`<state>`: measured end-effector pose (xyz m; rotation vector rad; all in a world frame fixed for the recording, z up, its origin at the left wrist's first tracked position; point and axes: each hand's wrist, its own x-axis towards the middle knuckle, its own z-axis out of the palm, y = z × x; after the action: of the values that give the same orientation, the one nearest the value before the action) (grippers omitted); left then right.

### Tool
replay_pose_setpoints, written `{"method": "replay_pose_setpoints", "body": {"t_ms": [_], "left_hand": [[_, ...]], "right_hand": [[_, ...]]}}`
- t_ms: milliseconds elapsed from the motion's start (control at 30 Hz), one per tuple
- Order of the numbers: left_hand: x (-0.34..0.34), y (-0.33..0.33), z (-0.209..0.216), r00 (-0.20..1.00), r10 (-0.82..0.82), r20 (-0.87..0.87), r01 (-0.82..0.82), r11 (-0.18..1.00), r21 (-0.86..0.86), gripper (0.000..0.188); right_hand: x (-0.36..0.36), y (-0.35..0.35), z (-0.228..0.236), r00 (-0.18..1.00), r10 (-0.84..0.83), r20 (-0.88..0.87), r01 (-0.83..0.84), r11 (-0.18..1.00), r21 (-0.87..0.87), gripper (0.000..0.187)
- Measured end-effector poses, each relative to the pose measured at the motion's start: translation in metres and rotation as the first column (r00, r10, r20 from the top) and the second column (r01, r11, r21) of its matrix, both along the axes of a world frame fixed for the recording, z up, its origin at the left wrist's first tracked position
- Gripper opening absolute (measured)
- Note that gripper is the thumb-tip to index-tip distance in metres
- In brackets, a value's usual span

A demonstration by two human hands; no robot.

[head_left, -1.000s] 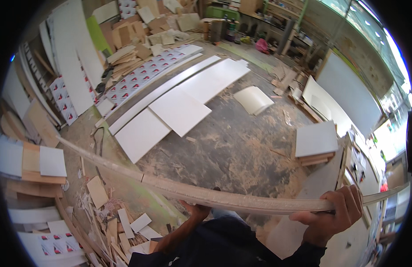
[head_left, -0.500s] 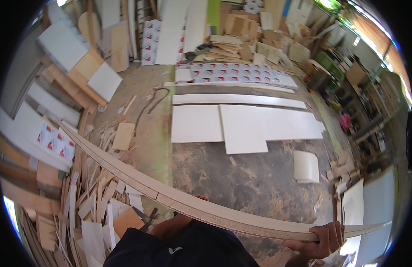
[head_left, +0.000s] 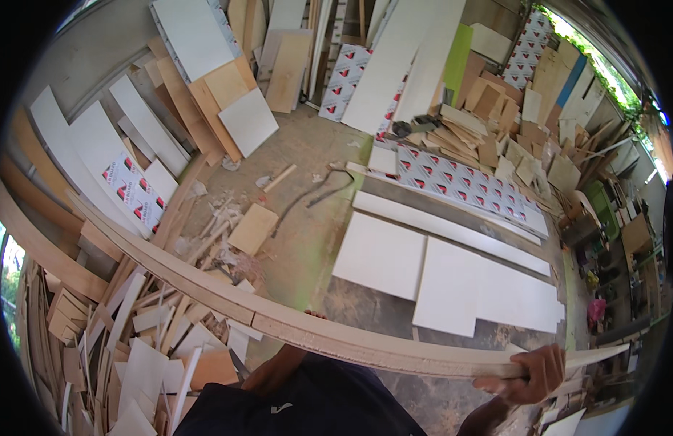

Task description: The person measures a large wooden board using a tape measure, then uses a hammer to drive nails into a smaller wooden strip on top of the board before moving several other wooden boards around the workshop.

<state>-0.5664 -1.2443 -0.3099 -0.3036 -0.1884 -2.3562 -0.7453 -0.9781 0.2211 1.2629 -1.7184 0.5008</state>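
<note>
And off from the far left: tall white panels (head_left: pixel 93 138) leaning by the grey wall (head_left: pixel 89 65). In front of these, in view, the left tip of a long board (head_left: pixel 365 345), pale, with a thin dark seam partway along, slanting down across the body and on toward the right rim. Beneath that end, a jumbled heap of offcuts (head_left: pixel 144 363), white and wood-coloured, at every angle. A little farther over, on the floor, a loose tan piece (head_left: pixel 254 228).

Now to the left hand (head_left: pixel 315 314): just fingertips in sight at the board's far edge, palm hidden behind the wood. Pressed tight or merely propping? Cannot tell from here.

Beyond, out on the dusty floor, flat white panels (head_left: pixel 384 254), with a squarer panel (head_left: pixel 447 287) lapped over. Farther back, a printed sheet (head_left: pixel 460 178) in white, red and black, just short of a pile of wooden scraps (head_left: pixel 460 138).

Then the right hand (head_left: pixel 533 374), firmly wrapped around the board near its right end, fingers curled over, thumb along the near side. Last, near the right rim, a small pink item (head_left: pixel 597 310), too blurred to identify.
</note>
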Motion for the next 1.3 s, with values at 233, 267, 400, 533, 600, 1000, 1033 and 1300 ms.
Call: {"method": "replay_pose_setpoints", "body": {"t_ms": [233, 267, 400, 533, 600, 1000, 1033, 1300], "left_hand": [[-0.018, -0.242, 0.163, 0.777, 0.202, 0.596, -0.425, 0.868, 0.259, 0.098], [-0.011, -0.268, 0.183, 0.768, 0.202, 0.607, -0.401, 0.892, 0.21, 0.103], [-0.006, -0.343, 0.276, 0.75, 0.319, 0.579, -0.459, 0.882, 0.109, 0.103], [-0.022, -0.434, 0.326, 0.692, 0.512, 0.508, -0.571, 0.82, -0.05, 0.096], [-0.019, -0.483, 0.336, 0.661, 0.61, 0.436, -0.625, 0.77, -0.13, 0.079], [-0.063, -0.687, 0.44, 0.127, 0.882, 0.454, -0.868, 0.32, -0.379, 0.074], [-0.062, -0.7, 0.446, 0.088, 0.886, 0.455, -0.868, 0.292, -0.4, 0.075], [-0.088, -0.833, 0.468, -0.272, 0.862, 0.428, -0.866, -0.025, -0.5, 0.076]], "right_hand": [[-0.094, -0.189, 0.018, 0.982, 0.146, 0.119, -0.119, 0.971, -0.206, 0.074], [-0.107, -0.217, 0.021, 0.976, 0.176, 0.127, -0.138, 0.955, -0.263, 0.074], [-0.171, -0.328, 0.017, 0.921, 0.294, 0.255, -0.189, 0.911, -0.367, 0.069], [-0.224, -0.442, 0.01, 0.812, 0.429, 0.396, -0.203, 0.843, -0.497, 0.063], [-0.25, -0.503, 0.003, 0.737, 0.515, 0.437, -0.241, 0.805, -0.543, 0.059], [-0.393, -0.864, -0.026, 0.399, 0.788, 0.47, -0.319, 0.6, -0.734, 0.05], [-0.393, -0.892, -0.031, 0.356, 0.803, 0.478, -0.33, 0.587, -0.739, 0.05], [-0.416, -1.132, -0.086, 0.122, 0.883, 0.453, -0.336, 0.466, -0.818, 0.056]]}}
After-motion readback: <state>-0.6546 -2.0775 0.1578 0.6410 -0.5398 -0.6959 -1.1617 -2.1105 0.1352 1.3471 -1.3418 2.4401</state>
